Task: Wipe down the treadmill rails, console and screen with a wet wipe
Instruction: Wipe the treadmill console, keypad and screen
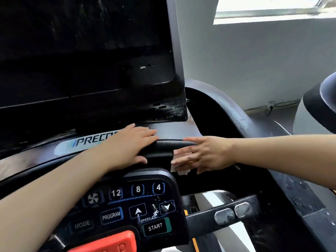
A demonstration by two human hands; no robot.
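Observation:
The treadmill's big dark screen [81, 48] fills the upper left, streaked with moisture. Below it lies the dark console ledge [174, 129], and lower down the button panel [138, 202] with number keys, PROGRAM and START. My left hand [131, 144] rests flat on the ledge over the brand label, fingers straight, thumb hooked over the front bar. My right hand [201, 153] presses a white wet wipe [179, 170] against the black front bar with straight fingers; most of the wipe is hidden under the hand. The right rail [241, 120] curves away, speckled with droplets.
A red stop button [116, 240] sits at the bottom edge. Two metal pulse sensors [233, 213] are on the lower handlebar at right. A neighbouring machine's handle [320, 106] stands at far right, with a grey wall and window behind.

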